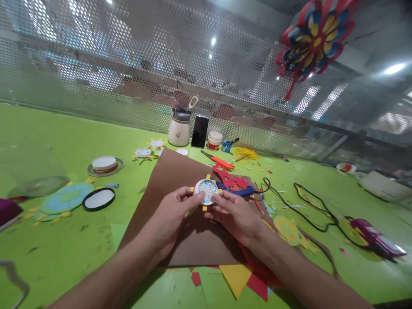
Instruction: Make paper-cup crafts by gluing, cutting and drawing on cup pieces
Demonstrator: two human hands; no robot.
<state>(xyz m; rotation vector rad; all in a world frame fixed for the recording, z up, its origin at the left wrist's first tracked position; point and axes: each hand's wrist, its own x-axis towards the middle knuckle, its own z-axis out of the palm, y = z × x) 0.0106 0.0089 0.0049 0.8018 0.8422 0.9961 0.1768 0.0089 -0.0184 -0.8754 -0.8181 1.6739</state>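
at the centre of the frame, the left hand (172, 210) and right hand (233, 212) pinch a small round paper disc (206, 190) with yellow tabs, above brown card (180, 206) on the green bench (64, 244).

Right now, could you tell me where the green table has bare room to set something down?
The table is bare at far left, behind the tape roll, and in front between the black-rimmed disc and the brown card. Both hands, left and right, hold a small disc over that card. Right of it, cable and scraps crowd.
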